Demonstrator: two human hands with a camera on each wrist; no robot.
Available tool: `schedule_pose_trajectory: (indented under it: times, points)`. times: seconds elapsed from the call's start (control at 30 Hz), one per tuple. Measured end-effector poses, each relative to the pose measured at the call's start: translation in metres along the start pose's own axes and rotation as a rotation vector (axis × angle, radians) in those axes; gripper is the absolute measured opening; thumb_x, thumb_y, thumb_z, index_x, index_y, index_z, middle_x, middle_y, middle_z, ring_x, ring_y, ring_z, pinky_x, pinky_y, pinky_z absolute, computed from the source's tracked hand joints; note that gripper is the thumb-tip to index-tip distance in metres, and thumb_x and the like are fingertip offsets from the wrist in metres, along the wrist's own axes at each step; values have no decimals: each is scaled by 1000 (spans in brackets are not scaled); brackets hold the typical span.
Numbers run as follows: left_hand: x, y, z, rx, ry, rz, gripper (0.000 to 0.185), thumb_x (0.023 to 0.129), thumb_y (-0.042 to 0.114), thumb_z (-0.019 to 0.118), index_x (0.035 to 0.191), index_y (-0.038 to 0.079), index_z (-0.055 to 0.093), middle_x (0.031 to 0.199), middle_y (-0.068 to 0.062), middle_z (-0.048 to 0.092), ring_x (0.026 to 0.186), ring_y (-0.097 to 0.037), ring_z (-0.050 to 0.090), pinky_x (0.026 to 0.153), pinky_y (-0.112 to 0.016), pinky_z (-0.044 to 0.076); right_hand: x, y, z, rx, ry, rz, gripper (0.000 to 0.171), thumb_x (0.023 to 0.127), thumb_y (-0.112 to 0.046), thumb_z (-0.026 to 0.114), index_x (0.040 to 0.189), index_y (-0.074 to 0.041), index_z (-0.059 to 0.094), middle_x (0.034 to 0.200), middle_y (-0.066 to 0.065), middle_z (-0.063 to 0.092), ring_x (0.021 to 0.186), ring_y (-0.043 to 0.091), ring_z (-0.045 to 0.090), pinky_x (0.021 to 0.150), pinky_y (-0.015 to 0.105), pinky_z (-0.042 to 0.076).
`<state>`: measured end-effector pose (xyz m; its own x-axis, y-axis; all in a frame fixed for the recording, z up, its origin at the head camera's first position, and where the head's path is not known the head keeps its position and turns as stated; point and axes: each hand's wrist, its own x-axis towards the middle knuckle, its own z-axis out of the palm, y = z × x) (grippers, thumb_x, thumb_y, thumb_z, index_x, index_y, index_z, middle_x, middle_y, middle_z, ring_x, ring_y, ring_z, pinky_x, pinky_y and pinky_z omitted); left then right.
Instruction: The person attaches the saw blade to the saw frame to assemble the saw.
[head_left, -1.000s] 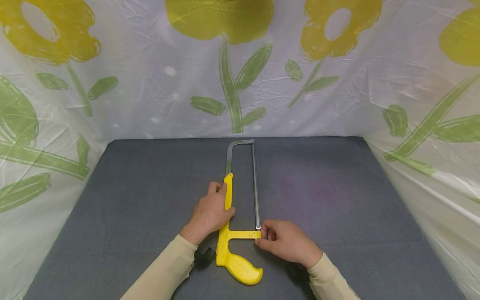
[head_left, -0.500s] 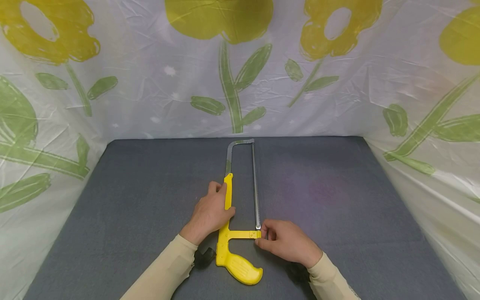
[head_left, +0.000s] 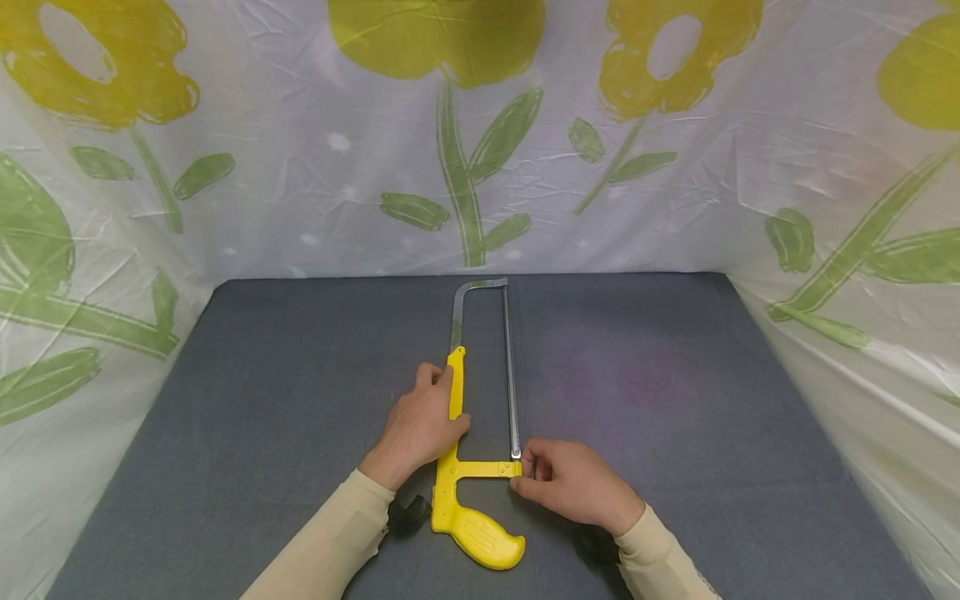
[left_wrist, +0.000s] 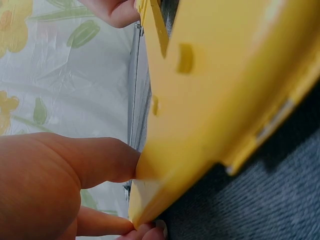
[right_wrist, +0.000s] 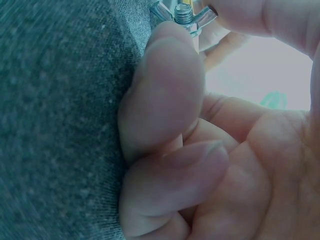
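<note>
A hacksaw [head_left: 480, 467] with a yellow plastic frame and handle lies flat on the grey table [head_left: 262, 400], its steel blade [head_left: 511, 375] running away from me. My left hand [head_left: 420, 425] grips the yellow upper bar of the frame [left_wrist: 210, 80], thumb on one side and fingers on the other. My right hand [head_left: 570, 483] sits at the near end of the blade, by the yellow crossbar. Its thumb and curled forefinger pinch a small metal wing nut [right_wrist: 184, 15] on a threaded stud.
A white plastic sheet [head_left: 480, 150] printed with yellow flowers and green leaves walls the table at the back and both sides. The grey cloth stretches bare to the left and right of the saw. Dark wrist-worn devices [head_left: 408, 512] show by both sleeves.
</note>
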<state>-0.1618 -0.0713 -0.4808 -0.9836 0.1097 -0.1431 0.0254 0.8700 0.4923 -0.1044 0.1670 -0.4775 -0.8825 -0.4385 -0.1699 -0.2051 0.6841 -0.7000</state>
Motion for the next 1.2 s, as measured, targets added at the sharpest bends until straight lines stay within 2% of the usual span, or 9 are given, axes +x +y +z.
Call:
schedule_pose_trajectory:
  times: [0.57, 0.8, 1.2]
  points:
    - [0, -2, -1, -4, -8, 14, 84, 96, 22, 80, 166, 2, 39, 149, -17, 45, 65, -19, 56, 56, -29, 44, 0, -1, -1, 13, -16, 10, 19, 94, -34, 79, 87, -23, 65, 66, -11, 55, 54, 3, 44, 53, 25, 36]
    - [-1, -1, 0, -10, -2, 12, 83, 95, 22, 80, 166, 2, 40, 149, -16, 45, 64, -19, 56, 56, -29, 44, 0, 0, 0, 0, -21, 33, 18, 94, -34, 79, 86, -26, 65, 65, -14, 55, 54, 2, 45, 54, 24, 37]
    - [-1, -1, 0, -9, -1, 18, 84, 95, 22, 80, 166, 1, 40, 150, -17, 45, 61, -19, 55, 54, -28, 43, 0, 1, 1, -19, -15, 16, 15, 93, -29, 78, 86, -27, 65, 63, -15, 53, 53, 0, 43, 53, 23, 36]
